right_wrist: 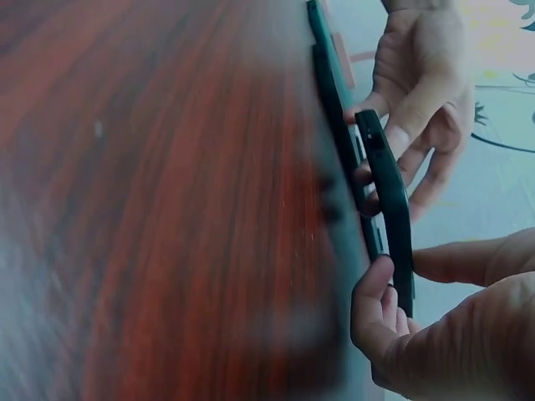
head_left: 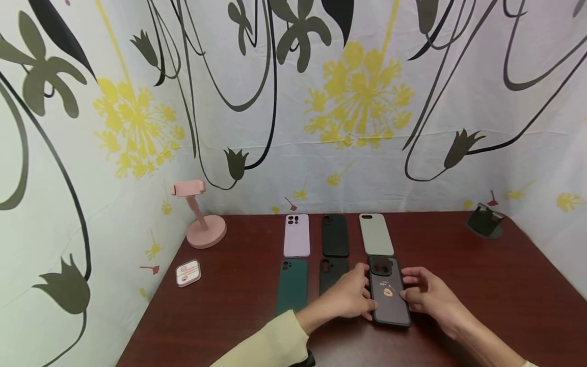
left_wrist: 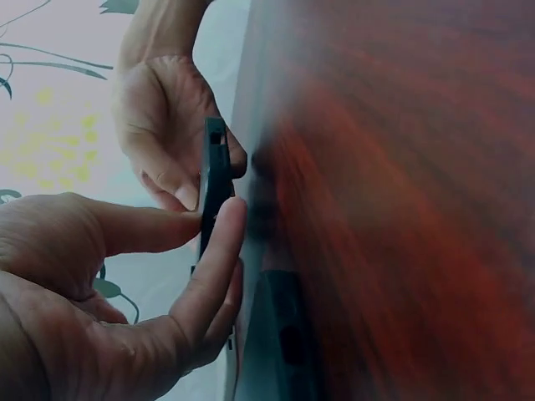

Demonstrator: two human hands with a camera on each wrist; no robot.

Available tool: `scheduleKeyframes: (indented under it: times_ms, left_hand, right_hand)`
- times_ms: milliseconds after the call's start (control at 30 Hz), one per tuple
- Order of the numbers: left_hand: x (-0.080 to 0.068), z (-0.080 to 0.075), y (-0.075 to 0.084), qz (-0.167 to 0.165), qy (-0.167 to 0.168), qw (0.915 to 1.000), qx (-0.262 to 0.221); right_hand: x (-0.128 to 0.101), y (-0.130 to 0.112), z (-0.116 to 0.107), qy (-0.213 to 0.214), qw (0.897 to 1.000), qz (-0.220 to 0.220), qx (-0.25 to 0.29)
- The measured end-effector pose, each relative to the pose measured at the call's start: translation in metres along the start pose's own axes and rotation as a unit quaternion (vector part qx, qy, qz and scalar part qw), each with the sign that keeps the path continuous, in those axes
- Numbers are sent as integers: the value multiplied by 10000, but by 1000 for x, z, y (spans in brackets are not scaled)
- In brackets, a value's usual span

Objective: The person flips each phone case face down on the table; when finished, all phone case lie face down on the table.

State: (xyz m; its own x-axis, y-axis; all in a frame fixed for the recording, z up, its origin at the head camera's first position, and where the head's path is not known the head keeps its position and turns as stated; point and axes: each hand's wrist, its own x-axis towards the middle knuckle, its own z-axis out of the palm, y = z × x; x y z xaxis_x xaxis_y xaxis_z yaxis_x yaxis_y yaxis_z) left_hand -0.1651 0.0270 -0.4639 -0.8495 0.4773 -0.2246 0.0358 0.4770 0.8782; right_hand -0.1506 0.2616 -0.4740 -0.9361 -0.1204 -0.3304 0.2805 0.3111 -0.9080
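A dark glossy phone case (head_left: 389,291) with a small orange mark sits at the front right of a group of cases. Both hands hold it by its long edges. My left hand (head_left: 369,293) pinches the left edge and my right hand (head_left: 408,290) pinches the right edge. In the left wrist view my left hand (left_wrist: 213,219) clamps the case (left_wrist: 216,167) between thumb and fingers, with the right hand (left_wrist: 180,167) behind it. The right wrist view shows the case (right_wrist: 389,200) raised slightly off the table (right_wrist: 167,209), with my right hand (right_wrist: 397,276) on its near end and my left hand (right_wrist: 401,125) on its far end.
On the dark wooden table (head_left: 458,265) lie a lilac case (head_left: 296,235), a black case (head_left: 335,235), a grey-green case (head_left: 376,234), a dark green case (head_left: 291,285) and another black case (head_left: 331,272). A pink stand (head_left: 200,214), an earbud box (head_left: 188,273) and a black stand (head_left: 484,220) sit by the walls.
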Motion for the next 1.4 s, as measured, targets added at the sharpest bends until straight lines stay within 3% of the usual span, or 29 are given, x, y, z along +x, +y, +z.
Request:
scheduleKeyframes:
  times_ms: [100, 233, 367, 600, 867, 967, 1100, 1233, 1400]
  left_hand:
    - [0, -1, 3, 148, 48, 9959, 893]
    - [2, -2, 5, 461, 215, 9835, 1734]
    - [4, -3, 5, 478, 249, 9827, 1770]
    - [8, -10, 3, 198, 90, 9942, 1054]
    - [10, -8, 1, -100, 89, 9974, 706]
    - [11, -6, -1, -87, 138, 9962, 852]
    - [14, -3, -3, -8, 219, 9901, 1385]
    - [15, 0, -2, -12, 323, 9833, 1792]
    - [15, 2, -1, -26, 410, 9809, 1899]
  right_hand:
    - [2, 1, -2, 8, 9998, -27, -215]
    - [4, 2, -4, 51, 9991, -103, -396]
    - [5, 2, -5, 90, 9986, -194, -476]
    - [8, 3, -4, 114, 9979, -338, -545]
    - [7, 1, 0, 214, 9948, -354, -926]
    - [8, 0, 0, 226, 9934, -317, -1082]
    - [9, 1, 0, 252, 9899, -382, -1340]
    - [10, 0, 1, 377, 9794, -544, -1906]
    - [12, -1, 3, 464, 9680, -602, -2391]
